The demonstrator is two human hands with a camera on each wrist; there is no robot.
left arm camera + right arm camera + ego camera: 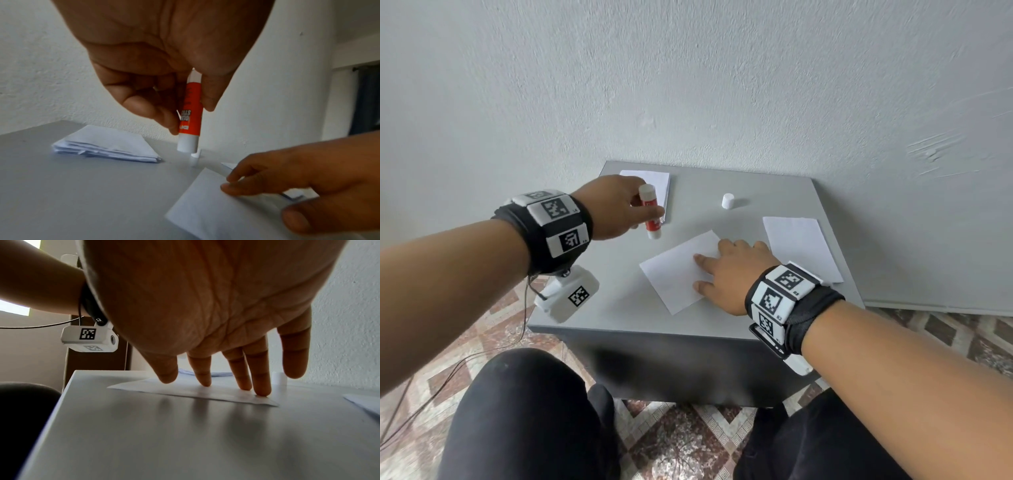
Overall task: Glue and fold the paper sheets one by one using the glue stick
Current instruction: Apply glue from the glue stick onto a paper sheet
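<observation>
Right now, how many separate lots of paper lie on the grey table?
3. A folded stack at the far left behind the left hand, one sheet in the middle under the right hand, and sheets at the right; their number is unclear.

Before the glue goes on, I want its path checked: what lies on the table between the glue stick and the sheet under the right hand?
Only bare grey table between glue stick and sheet, per the head view.
</observation>
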